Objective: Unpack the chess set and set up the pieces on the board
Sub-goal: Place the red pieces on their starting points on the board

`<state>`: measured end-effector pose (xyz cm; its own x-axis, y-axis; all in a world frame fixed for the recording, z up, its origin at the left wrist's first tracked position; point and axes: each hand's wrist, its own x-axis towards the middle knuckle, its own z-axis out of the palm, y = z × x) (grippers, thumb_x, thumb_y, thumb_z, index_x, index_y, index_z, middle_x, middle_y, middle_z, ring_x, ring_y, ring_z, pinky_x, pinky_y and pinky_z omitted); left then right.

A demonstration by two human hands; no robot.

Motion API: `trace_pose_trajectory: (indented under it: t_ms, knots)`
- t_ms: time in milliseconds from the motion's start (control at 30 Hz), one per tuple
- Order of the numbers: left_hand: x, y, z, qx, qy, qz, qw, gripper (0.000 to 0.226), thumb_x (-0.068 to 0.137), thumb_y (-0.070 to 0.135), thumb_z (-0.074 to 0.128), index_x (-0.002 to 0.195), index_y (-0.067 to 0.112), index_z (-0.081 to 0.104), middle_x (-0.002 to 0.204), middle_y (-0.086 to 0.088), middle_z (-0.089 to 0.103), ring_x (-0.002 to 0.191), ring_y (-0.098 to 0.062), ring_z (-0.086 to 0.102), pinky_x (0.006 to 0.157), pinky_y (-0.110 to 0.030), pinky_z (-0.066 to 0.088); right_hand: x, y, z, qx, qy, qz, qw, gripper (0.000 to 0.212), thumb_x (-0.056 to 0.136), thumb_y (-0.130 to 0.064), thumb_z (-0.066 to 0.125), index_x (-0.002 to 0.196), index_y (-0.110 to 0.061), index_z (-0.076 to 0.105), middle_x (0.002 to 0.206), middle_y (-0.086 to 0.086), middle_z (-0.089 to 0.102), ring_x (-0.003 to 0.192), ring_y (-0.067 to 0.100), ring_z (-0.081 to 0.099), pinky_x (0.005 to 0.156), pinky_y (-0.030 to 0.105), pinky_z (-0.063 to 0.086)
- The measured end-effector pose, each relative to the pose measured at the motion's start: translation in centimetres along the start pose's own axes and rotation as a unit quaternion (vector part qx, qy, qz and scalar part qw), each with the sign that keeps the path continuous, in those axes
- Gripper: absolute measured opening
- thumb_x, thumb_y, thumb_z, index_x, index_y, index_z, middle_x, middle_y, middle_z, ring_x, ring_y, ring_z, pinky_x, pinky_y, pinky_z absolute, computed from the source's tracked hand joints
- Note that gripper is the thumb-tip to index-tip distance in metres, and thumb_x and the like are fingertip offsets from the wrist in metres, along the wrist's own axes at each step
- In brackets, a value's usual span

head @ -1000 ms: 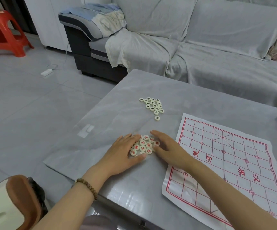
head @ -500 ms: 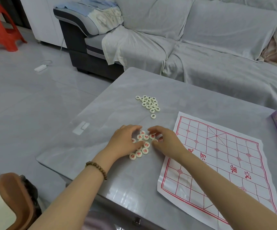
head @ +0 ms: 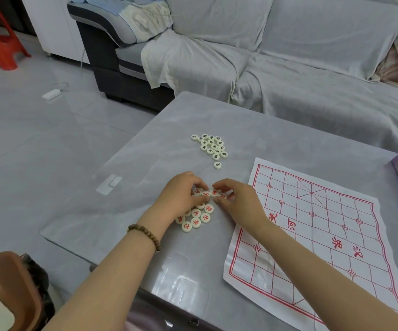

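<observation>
In the middle of the frame, the left grip (head: pixel 183 194) and right grip (head: pixel 239 203), flat a moment ago, now each pinch red pieces (head: pixel 196 222) from the pile on the table (head: pixel 276 139), just left of the board (head: pixel 324 223). Placing comes next, I think.

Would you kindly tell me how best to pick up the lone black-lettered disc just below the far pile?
Pinch the lone black-lettered white disc by its rim, coming straight down from above. It lies flat, face up, on the grey table, and stands apart from the black-lettered pile, so opposite edges look reachable.
</observation>
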<state>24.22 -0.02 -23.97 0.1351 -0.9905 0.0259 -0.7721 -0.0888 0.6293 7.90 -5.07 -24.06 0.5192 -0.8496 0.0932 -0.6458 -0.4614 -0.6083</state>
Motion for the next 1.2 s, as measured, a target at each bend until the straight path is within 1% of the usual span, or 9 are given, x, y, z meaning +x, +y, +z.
trace_pose_trajectory:
  t_ms: [167,333,500,633,700,867,1000,1100,1200]
  knots:
    - [0.5,-0.1,-0.3,0.024,-0.008,0.01,1.0,0.027,0.079,0.035,0.071,0.103,0.023,0.069,0.092,0.006,0.055,0.076,-0.009,0.053,0.071,-0.022,0.044,0.2,0.3,0.3,0.017,0.009,-0.003,1.0,0.023,0.085,-0.025,0.066,0.108,-0.023,0.064,0.102,-0.006,0.066,0.089,0.006,0.058,0.083,0.017,0.045]
    - [0.6,-0.2,-0.5,0.036,-0.015,0.023,0.999,0.027,0.08,0.034,0.071,0.103,0.021,0.068,0.095,0.005,0.06,0.081,-0.01,0.055,0.073,-0.022,0.046,0.7,0.5,0.5,0.027,0.011,-0.011,1.0,0.019,0.084,-0.023,0.067,0.102,-0.021,0.063,0.097,-0.003,0.066,0.087,0.01,0.059,0.081,0.024,0.049]
    - [0.6,0.0,-0.7,0.045,-0.004,0.024,0.999,0.024,0.083,0.034,0.067,0.104,0.022,0.066,0.098,0.005,0.06,0.081,-0.008,0.054,0.074,-0.022,0.045,0.7,0.5,0.0,0.052,0.013,-0.02,0.998,0.016,0.084,-0.022,0.067,0.099,-0.02,0.061,0.095,-0.005,0.066,0.087,0.01,0.059,0.078,0.021,0.048]
    - [-0.3,2.2,-1.4,-0.046,0.054,0.031,0.997,0.019,0.083,0.031,0.068,0.1,0.023,0.067,0.091,0.009,0.059,0.076,-0.005,0.054,0.071,-0.017,0.044,-1.0,1.0,-2.7,0.099,0.064,-0.032,0.992,0.016,0.082,-0.02,0.07,0.095,-0.023,0.062,0.092,-0.01,0.065,0.083,0.005,0.059,0.076,0.02,0.05]
    - [-1.5,4.6,-0.7,-0.073,0.031,0.06,0.995,0.018,0.081,0.031,0.07,0.098,0.024,0.067,0.089,0.013,0.057,0.074,-0.004,0.054,0.07,-0.014,0.043,-3.4,2.3,-4.7,0.111,0.093,-0.02,0.989,0.016,0.081,-0.02,0.071,0.093,-0.025,0.061,0.091,-0.012,0.065,0.082,0.004,0.06,0.073,0.016,0.05]
    - [-3.3,10.0,3.6,-0.007,-0.079,0.141,0.987,0.03,0.083,0.036,0.065,0.11,0.022,0.065,0.101,0.008,0.059,0.079,-0.005,0.053,0.071,-0.009,0.04,-11.1,6.6,-8.4,0.085,0.091,0.066,0.99,0.021,0.078,-0.02,0.072,0.091,-0.032,0.06,0.091,-0.016,0.065,0.083,0.005,0.061,0.077,0.013,0.051]
    - [-5.2,13.0,8.2,0.019,-0.156,0.144,0.977,0.032,0.086,0.036,0.063,0.116,0.023,0.062,0.109,0.006,0.059,0.087,-0.008,0.055,0.081,-0.017,0.045,-16.2,9.0,-10.1,0.065,0.083,0.094,0.99,0.022,0.078,-0.021,0.073,0.088,-0.037,0.06,0.091,-0.022,0.063,0.084,0.001,0.06,0.077,0.011,0.047]
    - [-6.4,14.0,10.4,0.029,-0.155,0.13,0.979,0.035,0.088,0.036,0.061,0.12,0.023,0.059,0.111,0.006,0.058,0.095,-0.009,0.054,0.085,-0.016,0.043,-18.4,10.4,-10.1,0.064,0.068,0.107,0.99,0.019,0.08,-0.025,0.071,0.089,-0.038,0.06,0.093,-0.021,0.063,0.087,0.0,0.059,0.079,0.008,0.044]
    - [-7.0,14.6,11.0,0.021,-0.151,0.125,0.98,0.035,0.087,0.036,0.061,0.12,0.025,0.06,0.111,0.008,0.057,0.092,-0.007,0.051,0.087,-0.018,0.044,-19.4,11.2,-9.6,0.097,0.081,0.099,0.987,0.017,0.08,-0.025,0.071,0.09,-0.036,0.062,0.095,-0.02,0.066,0.091,-0.002,0.06,0.084,0.009,0.046]
